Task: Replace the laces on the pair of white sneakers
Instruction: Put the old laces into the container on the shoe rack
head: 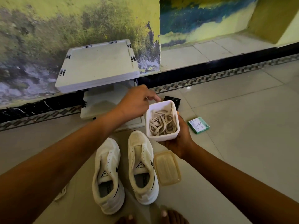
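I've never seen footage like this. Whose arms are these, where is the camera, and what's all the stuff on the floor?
There is no machine here: a person wears one wide-angle camera on the head, looking forward and down, so you see that person's own arms. The right hand holds a white plastic container full of tangled pale shoelaces. The left hand reaches over the container's far rim, fingers bent down, seemingly to pick out a lace. On the tiled floor stand two white sneakers with no laces in their eyelets. Beside them lies the container's translucent lid. Farther off are a small green box, a black box and a white plastic shelf unit against the stained wall.
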Available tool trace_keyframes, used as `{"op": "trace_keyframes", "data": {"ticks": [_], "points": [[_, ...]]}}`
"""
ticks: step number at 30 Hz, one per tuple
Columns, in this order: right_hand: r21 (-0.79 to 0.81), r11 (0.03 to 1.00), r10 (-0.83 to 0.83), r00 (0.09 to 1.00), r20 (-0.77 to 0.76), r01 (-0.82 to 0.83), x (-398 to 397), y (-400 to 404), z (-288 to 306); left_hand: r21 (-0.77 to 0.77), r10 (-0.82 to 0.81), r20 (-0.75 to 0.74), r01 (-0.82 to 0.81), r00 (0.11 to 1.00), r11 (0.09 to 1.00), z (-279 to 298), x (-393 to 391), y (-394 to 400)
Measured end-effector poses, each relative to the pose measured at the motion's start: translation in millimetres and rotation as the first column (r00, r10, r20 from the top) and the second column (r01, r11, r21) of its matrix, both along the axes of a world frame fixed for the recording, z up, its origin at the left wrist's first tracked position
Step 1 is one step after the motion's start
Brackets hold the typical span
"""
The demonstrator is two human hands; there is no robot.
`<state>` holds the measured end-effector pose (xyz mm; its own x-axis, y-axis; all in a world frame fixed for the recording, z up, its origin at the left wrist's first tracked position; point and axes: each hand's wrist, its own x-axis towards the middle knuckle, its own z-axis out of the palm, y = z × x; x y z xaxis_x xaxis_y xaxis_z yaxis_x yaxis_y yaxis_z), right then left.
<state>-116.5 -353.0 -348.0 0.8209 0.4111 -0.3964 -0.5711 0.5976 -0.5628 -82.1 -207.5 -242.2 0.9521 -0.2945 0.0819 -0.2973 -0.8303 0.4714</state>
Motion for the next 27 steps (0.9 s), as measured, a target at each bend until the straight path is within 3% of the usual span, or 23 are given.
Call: {"op": "trace_keyframes", "data": {"ticks": [4, 6, 9, 13, 14, 15, 16, 17, 19, 20, 21, 23, 25, 27], "points": [[0.003, 0.991, -0.135, 0.990, -0.042, 0.135, 4.2, -24.9, -18.5, -0.038, 0.072, -0.099, -0.076, 0.993, 0.996, -12.3, 6.2, 0.8], [-0.004, 0.976, -0.216, 0.975, -0.044, 0.216, 0.4, -34.6, -33.8, 0.125, 0.000, -0.211, 0.026, 0.977, 0.992, -42.4, 6.5, -4.7], [0.019, 0.941, -0.334, 0.937, -0.107, 0.338, 5.7, -49.3, -56.9, 0.322, -0.001, -0.501, 0.188, 0.865, 0.928, -107.8, -5.7, -23.4], [-0.060, 0.935, -0.350, 0.936, -0.023, 0.349, -1.8, -45.8, -88.2, 0.515, 0.057, -0.591, 0.322, 0.805, 0.794, -182.7, -37.7, -49.4], [-0.110, 0.977, -0.185, 0.983, 0.009, 0.185, -36.1, -47.8, -110.8, 0.548, 0.086, -0.591, 0.322, 0.802, 0.772, -199.5, -44.8, -54.3], [-0.382, 0.915, -0.101, 0.991, 0.084, 0.126, -82.8, -47.5, -146.0, 0.590, 0.123, -0.572, 0.304, 0.811, 0.748, -212.0, -48.3, -57.7], [-0.686, 0.717, 0.014, 0.981, 0.193, 0.124, -125.3, -34.4, -186.8, 0.640, 0.157, -0.541, 0.284, 0.826, 0.714, -221.9, -49.1, -60.7], [-0.855, 0.508, 0.111, 0.976, 0.190, 0.109, -162.1, -22.7, -220.2, 0.687, 0.179, -0.504, 0.266, 0.845, 0.676, -230.8, -49.0, -64.6], [-0.941, 0.338, 0.282, 0.957, 0.062, -0.039, -190.3, -7.3, -244.1, 0.745, 0.191, -0.433, 0.231, 0.881, 0.626, -240.2, -45.9, -70.4], [-0.935, 0.338, 0.310, 0.951, 0.003, -0.108, -170.2, -11.3, -230.6, 0.750, 0.199, -0.415, 0.210, 0.888, 0.628, -241.9, -42.1, -71.3], [-0.963, 0.247, 0.360, 0.933, -0.012, -0.108, -171.4, -8.6, -232.5, 0.743, 0.213, -0.407, 0.186, 0.888, 0.643, -242.4, -38.2, -71.5], [-0.993, 0.091, 0.404, 0.908, 0.111, 0.081, -168.6, -7.2, -230.5, 0.706, 0.233, -0.423, 0.157, 0.876, 0.690, -240.1, -27.5, -70.7], [-0.995, 0.088, 0.484, 0.871, 0.077, 0.039, -174.5, -1.3, -234.1, 0.582, 0.207, -0.508, 0.157, 0.836, 0.798, -230.4, -16.2, -68.3], [-0.990, 0.125, 0.458, 0.880, 0.122, 0.072, -171.6, -4.2, -226.4, 0.265, 0.145, -0.656, 0.046, 0.741, 0.963, -210.3, -8.7, -62.0]]}}
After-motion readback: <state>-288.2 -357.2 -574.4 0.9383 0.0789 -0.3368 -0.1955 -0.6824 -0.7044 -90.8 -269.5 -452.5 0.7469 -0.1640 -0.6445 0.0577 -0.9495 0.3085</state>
